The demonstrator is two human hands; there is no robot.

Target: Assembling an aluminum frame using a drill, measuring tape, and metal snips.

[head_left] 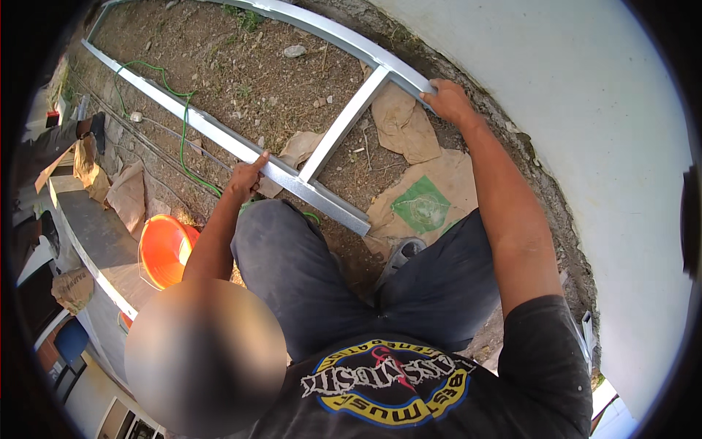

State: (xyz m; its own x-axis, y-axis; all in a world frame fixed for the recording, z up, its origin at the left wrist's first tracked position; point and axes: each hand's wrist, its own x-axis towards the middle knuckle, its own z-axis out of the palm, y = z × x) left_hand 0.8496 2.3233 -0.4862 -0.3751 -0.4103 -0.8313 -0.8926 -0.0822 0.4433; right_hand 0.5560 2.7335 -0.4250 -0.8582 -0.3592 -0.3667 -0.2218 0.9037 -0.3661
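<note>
Both hands on a metal frame over bare ground

The left hand (pixel 245 178) clasps the near rail of the metal frame (pixel 344 124); the right hand (pixel 447 101) clasps its far rail beside a white wall (pixel 585 110). An orange bucket (pixel 164 249) stands nearby.

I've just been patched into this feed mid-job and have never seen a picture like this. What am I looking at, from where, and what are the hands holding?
This is one picture from a wide fisheye camera worn on a person's head, looking down, so straight edges bend near the rim. There is no machine: two bare hands do the work. The left hand grips the near rail of a grey metal frame, thumb up. The right hand grips the far rail, next to the white wall. A cross bar joins the two rails between the hands. The frame lies over bare dirt ground with brown paper bags, a green cord and small stones. An orange bucket sits at the left. The dark trousers are the person's own.
</note>
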